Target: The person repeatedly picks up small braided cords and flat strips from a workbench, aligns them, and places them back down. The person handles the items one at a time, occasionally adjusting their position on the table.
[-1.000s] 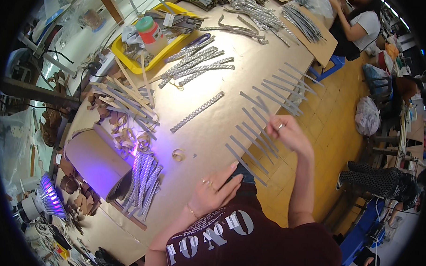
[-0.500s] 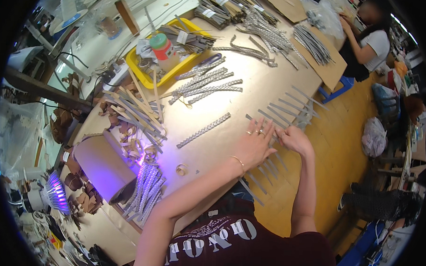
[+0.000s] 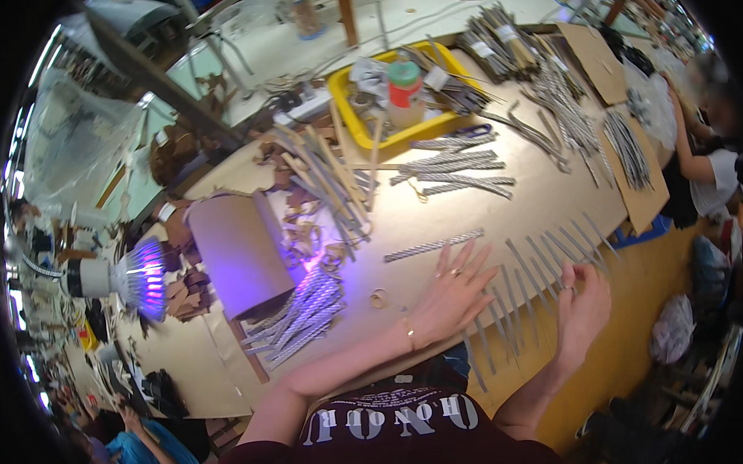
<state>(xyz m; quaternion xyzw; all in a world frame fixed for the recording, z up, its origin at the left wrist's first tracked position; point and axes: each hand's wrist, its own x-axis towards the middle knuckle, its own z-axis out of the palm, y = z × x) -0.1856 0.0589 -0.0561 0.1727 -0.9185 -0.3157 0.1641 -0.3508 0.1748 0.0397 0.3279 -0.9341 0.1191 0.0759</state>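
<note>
While the left hand (image 3: 455, 299) lay palm down by the near edge of the table (image 3: 545, 189), fingers spread and gripping nothing visible, the right hand (image 3: 584, 309) was over the row of flat gray strips (image 3: 529, 274), thumb and fingers curled close together; couldn't tell if it was pinching a strip. Strips sat roughly side by side, far ends on the table, near ends sticking out past the edge over the yellow floor (image 3: 639, 299). Single braided strip (image 3: 434, 245) lay right at the left fingertips, contact unclear. Small tan coil (image 3: 377, 298) was left of that hand. Farther back, yellow tray (image 3: 343, 108) held a green-lidded jar (image 3: 405, 94), with a loose braided bundle (image 3: 464, 166) in front. On the left, another braided pile (image 3: 307, 311) lay beside a brown roll (image 3: 240, 248), purple-glowing LED lamp (image 3: 145, 277) next to the roll.
</note>
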